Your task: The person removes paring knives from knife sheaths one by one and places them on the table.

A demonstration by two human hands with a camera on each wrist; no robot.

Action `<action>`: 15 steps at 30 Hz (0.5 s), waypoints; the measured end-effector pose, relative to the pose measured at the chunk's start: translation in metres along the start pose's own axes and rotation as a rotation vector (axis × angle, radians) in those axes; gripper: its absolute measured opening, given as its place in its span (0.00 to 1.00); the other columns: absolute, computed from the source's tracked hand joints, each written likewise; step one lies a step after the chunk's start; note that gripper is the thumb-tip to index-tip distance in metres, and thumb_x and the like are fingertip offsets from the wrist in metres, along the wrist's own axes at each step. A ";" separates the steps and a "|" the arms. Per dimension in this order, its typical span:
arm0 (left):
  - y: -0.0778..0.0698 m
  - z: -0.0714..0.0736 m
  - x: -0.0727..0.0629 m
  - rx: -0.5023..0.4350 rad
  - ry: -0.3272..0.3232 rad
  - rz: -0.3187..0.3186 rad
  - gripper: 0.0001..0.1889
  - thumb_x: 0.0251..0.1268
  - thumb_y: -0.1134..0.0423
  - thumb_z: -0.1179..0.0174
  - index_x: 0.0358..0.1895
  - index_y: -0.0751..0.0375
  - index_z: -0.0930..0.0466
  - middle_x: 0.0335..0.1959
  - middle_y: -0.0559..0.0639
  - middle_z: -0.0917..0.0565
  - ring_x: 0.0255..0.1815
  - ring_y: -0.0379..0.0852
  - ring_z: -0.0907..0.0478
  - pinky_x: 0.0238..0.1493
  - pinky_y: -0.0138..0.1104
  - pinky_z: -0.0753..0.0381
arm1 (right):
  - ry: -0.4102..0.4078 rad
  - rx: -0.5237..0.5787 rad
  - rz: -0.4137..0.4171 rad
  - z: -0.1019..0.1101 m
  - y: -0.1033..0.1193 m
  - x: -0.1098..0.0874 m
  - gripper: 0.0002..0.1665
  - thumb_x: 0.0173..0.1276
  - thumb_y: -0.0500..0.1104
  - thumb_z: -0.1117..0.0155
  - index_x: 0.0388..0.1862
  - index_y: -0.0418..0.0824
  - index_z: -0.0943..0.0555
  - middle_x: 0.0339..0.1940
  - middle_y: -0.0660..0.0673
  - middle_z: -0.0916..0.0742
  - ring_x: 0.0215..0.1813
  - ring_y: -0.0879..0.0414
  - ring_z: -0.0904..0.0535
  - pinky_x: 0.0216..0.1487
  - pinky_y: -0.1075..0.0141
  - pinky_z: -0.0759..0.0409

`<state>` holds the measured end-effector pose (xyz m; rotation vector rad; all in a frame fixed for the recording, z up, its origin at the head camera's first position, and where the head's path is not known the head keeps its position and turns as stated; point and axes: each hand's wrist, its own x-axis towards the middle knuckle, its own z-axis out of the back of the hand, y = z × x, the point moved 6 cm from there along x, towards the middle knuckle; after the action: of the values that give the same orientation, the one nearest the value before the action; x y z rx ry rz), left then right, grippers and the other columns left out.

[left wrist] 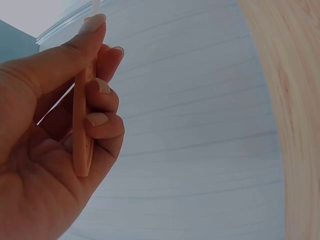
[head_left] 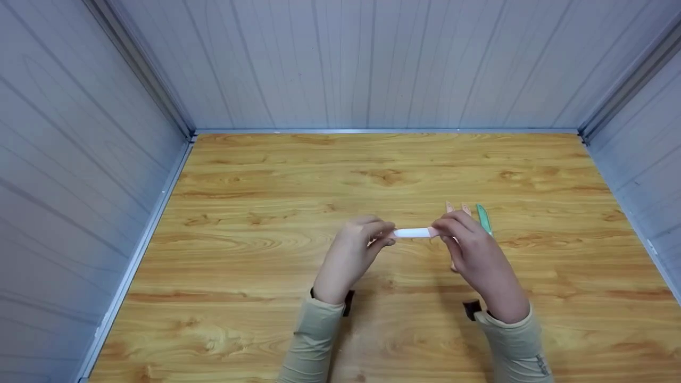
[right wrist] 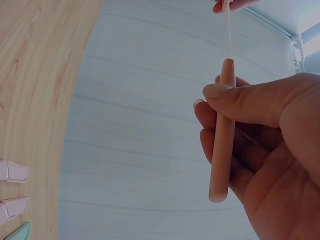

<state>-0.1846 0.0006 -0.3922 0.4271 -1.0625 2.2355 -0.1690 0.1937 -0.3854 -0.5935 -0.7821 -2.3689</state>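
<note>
Pink implement [head_left: 413,233] with a white middle strip — raised above the wooden counter [head_left: 255,298], spanning both hands; the left hand [head_left: 352,252] grip pinches one pink end, the right hand [head_left: 476,258] grip holds the other — two pink pieces [right wrist: 14,209] and a green piece [head_left: 483,218] lie near the right hand

This looks like a small enclosed work booth; whether it belongs to a workshop, lab or office cannot be told. A pale blue-grey back wall [head_left: 346,69], left wall [head_left: 80,170] and right wall [head_left: 646,138] surround a broad counter [head_left: 266,175] with a yellow-brown wood-grain surface, streaked and knotted. The walls carry long lines like panel seams and a faint grain pattern. Grey posts [head_left: 142,69] mark the two far corners, and a pale, metal-looking strip [head_left: 330,131] runs where the back wall meets the counter. The right wrist view shows a bright light [right wrist: 312,46] beside a white fitting [right wrist: 298,52].
</note>
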 end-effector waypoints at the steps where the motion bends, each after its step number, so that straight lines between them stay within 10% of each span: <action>1: 0.000 0.000 0.000 0.001 0.000 -0.002 0.09 0.59 0.62 0.35 0.41 0.61 0.14 0.34 0.46 0.18 0.33 0.36 0.22 0.34 0.24 0.22 | 0.003 0.005 -0.005 0.000 -0.001 0.000 0.15 0.59 0.25 0.35 0.44 0.37 0.18 0.44 0.49 0.20 0.40 0.60 0.24 0.32 0.70 0.25; 10: 0.008 0.010 -0.002 0.061 -0.033 0.046 0.11 0.57 0.63 0.33 0.43 0.62 0.15 0.38 0.48 0.16 0.37 0.40 0.19 0.38 0.23 0.23 | -0.021 -0.025 -0.029 0.005 -0.007 -0.002 0.16 0.56 0.23 0.34 0.43 0.36 0.18 0.44 0.47 0.19 0.46 0.55 0.21 0.60 0.64 0.29; 15: 0.009 0.012 -0.002 0.069 -0.029 0.040 0.11 0.57 0.62 0.33 0.43 0.62 0.14 0.38 0.48 0.16 0.37 0.39 0.19 0.38 0.22 0.23 | -0.015 -0.048 -0.034 0.006 -0.008 -0.001 0.16 0.57 0.24 0.34 0.43 0.35 0.18 0.44 0.47 0.19 0.48 0.55 0.21 0.57 0.64 0.26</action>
<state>-0.1887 -0.0136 -0.3912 0.4734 -1.0193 2.3135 -0.1718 0.2038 -0.3848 -0.6232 -0.7496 -2.4232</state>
